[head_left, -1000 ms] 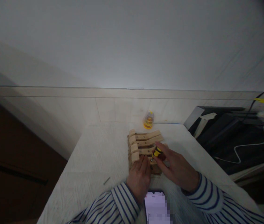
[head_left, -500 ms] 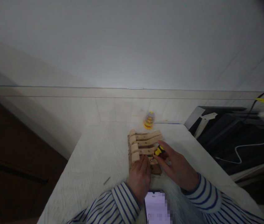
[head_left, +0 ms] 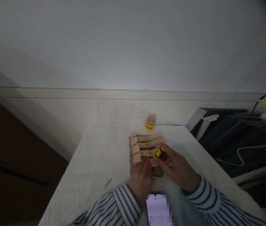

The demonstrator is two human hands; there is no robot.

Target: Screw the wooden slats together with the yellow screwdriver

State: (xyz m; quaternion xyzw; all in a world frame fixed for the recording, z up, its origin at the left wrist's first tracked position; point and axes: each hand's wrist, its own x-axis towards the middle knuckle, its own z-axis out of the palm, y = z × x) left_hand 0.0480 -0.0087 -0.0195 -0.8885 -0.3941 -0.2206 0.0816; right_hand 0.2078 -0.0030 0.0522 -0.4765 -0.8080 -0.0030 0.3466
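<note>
A small slatted wooden piece [head_left: 147, 145] lies on the white-covered table, with pale curved slats over a browner base. My left hand [head_left: 141, 179] has its fingers pressed together on the slat nearest me, covering much of it. Between the fingertips of my right hand [head_left: 178, 168] is a short yellow-and-black screwdriver [head_left: 160, 152]. It is tilted, its lower end close to a small shiny screw [head_left: 153, 161] beside my left fingertips. Whether the tip touches the screw I cannot make out.
A yellow-based clear bit case [head_left: 150, 122] stands behind the wooden piece, near the wall. A thin metal rod [head_left: 108, 182] lies left of my hands. The phone [head_left: 158, 208] with its lit screen is close to me. Dark panels and a white cable [head_left: 252, 146] are at right.
Both hands keep nearly the same place and hold. The screwdriver handle looks slightly turned in my right fingers; the view has shifted a little.
</note>
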